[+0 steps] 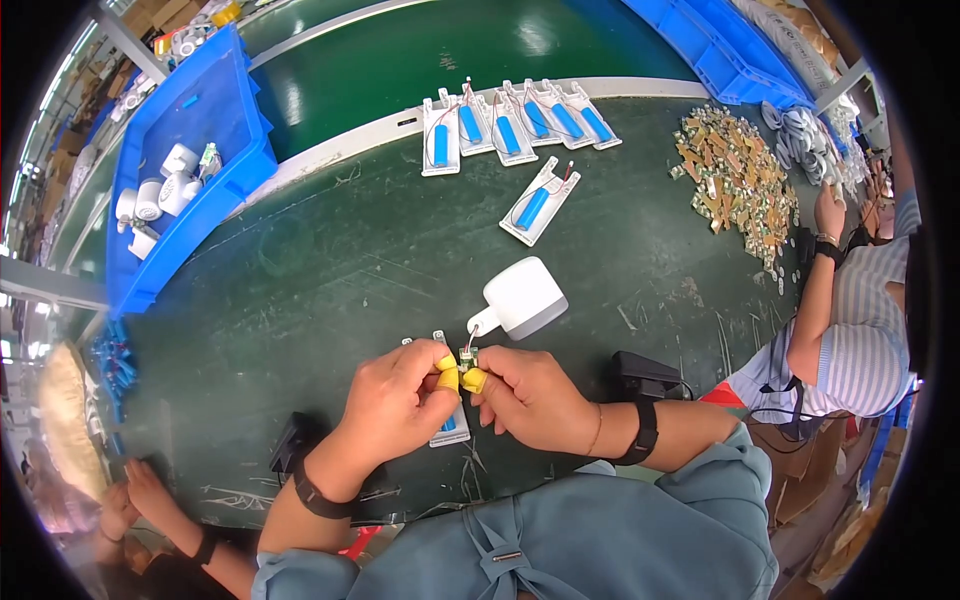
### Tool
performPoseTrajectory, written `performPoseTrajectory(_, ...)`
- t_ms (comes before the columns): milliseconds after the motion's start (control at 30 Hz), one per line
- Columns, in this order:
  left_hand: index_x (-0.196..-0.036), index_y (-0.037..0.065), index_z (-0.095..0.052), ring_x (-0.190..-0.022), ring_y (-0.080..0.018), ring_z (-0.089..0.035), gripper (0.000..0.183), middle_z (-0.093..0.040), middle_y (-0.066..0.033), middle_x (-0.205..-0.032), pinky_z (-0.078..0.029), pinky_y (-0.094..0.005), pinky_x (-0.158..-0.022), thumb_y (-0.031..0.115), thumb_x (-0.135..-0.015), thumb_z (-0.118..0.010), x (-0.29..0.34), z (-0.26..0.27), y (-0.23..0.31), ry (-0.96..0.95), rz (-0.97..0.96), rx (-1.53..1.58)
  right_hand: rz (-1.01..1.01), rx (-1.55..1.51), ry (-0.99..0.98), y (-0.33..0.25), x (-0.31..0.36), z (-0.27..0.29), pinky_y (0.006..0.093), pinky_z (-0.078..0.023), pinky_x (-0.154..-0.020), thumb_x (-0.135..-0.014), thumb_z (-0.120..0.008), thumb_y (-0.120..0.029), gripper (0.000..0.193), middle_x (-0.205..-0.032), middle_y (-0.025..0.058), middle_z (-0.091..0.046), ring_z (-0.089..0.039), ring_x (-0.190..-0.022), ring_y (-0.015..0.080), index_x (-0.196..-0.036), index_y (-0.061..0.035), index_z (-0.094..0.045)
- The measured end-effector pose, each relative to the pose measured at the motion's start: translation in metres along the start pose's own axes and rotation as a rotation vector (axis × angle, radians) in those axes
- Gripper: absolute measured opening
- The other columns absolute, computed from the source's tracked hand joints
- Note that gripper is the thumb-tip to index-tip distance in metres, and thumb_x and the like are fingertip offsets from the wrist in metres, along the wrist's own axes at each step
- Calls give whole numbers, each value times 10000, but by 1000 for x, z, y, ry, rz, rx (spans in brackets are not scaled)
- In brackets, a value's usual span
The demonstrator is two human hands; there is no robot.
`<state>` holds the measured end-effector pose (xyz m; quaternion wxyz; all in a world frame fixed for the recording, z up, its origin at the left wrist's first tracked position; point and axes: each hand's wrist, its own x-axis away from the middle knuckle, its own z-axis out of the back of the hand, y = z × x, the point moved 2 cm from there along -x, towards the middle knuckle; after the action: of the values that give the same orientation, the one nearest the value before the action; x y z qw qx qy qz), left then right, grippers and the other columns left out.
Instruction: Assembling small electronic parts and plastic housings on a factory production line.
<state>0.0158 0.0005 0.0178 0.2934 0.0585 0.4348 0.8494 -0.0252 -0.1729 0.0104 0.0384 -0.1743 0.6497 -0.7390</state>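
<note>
My left hand [402, 395] and my right hand [535, 398] meet low in the middle, with yellow covers on the fingertips in use. Between them is a small green circuit board [467, 356], its lower edge at my right fingertips. Thin wires run from it up to a white housing [522, 298] with a grey end, lying on its side just beyond. My left thumb and forefinger are pinched close beside the board; what they grip is hidden. Under my hands lies a white holder with a blue battery [452, 428], partly covered.
Several white holders with blue batteries [507, 135] line the belt's edge; one more holder [540, 203] lies nearer. At right are a heap of circuit boards [735, 180], grey cables [800, 140] and a co-worker's arm [815, 300]. A blue bin [245, 165] with white housings stands left.
</note>
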Motion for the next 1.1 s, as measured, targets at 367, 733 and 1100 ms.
performPoseTrajectory(367, -962, 33, -573, -549, -180, -594, 265, -600, -79, -728, -478, -297, -492, 1, -715, -665, 1, -6, 0, -5, -5, 70, 54, 59, 36, 6, 2, -2, 362, -500, -537, -913, -474, -14, 75, -699, 123, -598, -648, -580, 228, -847, 13, -498)
performPoseTrajectory(733, -993, 14, -561, -599, -113, -560, 268, -557, -59, -759, -466, -248, -534, -33, -735, -619, -7, 8, -3, -169, 61, 219, 66, -40, -79, 3, 3, -1, 270, -564, -593, -972, -414, -16, 148, -826, 83, -635, -666, -689, 134, -969, 34, -553)
performPoseTrajectory(1100, -961, 9, -568, -599, -133, -518, 254, -525, -55, -749, -415, -251, -527, -26, -710, -582, -12, 20, -7, -344, -6, 240, -248, -568, -378, 12, -4, 1, 319, -570, -781, -1003, -380, -58, 234, -1035, 111, -631, -660, -942, 193, -1138, 23, -553)
